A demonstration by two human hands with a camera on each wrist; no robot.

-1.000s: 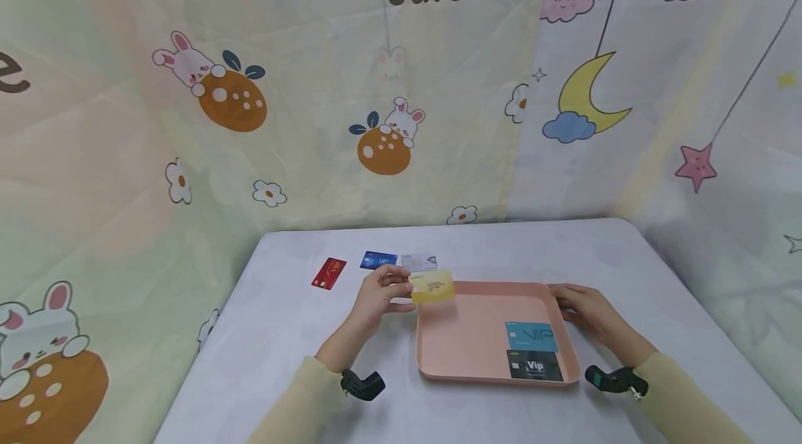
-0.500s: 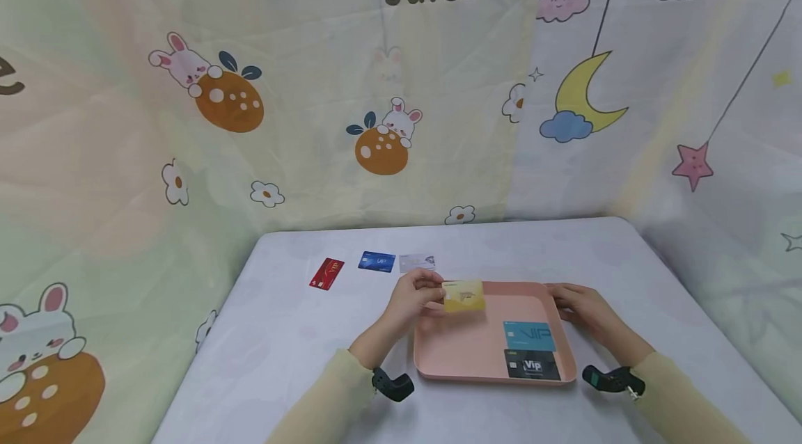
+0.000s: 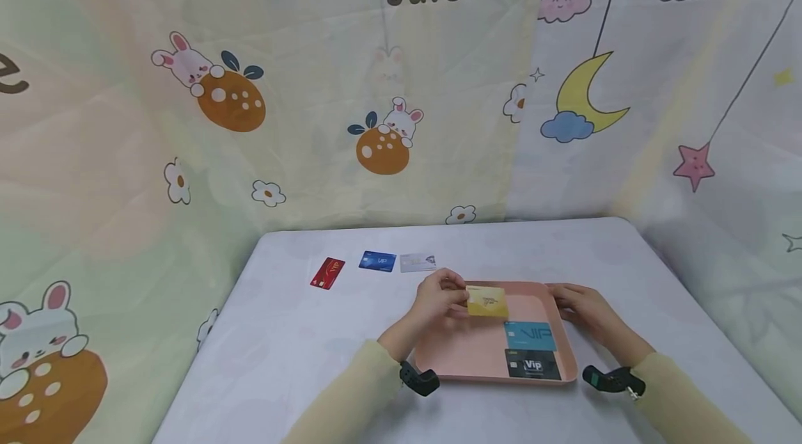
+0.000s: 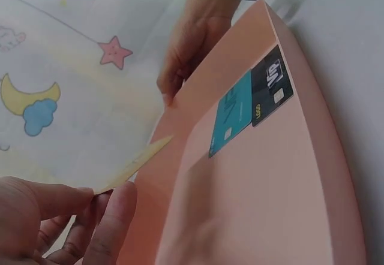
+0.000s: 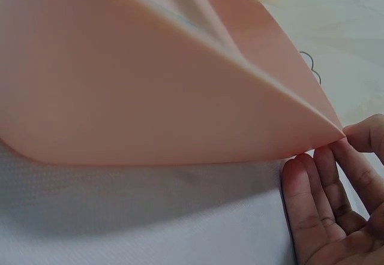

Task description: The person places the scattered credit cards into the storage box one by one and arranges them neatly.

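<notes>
A yellow card (image 3: 486, 301) is pinched by its left edge in my left hand (image 3: 436, 299), above the back part of the pink tray (image 3: 457, 346). The left wrist view shows the card (image 4: 135, 164) tilted between thumb and fingers (image 4: 117, 220). At the tray's back right corner my right hand (image 3: 585, 308) holds the rim; in the right wrist view its thumb lies on top and the fingers (image 5: 324, 199) underneath. Inside the tray, on its right side, a teal card (image 3: 530, 336) lies directly behind a black card (image 3: 532, 365).
Behind and left of the tray, a red card (image 3: 328, 273), a blue card (image 3: 377, 262) and a pale silver card (image 3: 418, 262) lie on the white table (image 3: 282, 360). A printed cloth (image 3: 313, 82) hangs behind the table.
My left hand has carried the yellow card rightward, from the tray's back left corner to over its back middle. The right hand stays at the tray's corner.
</notes>
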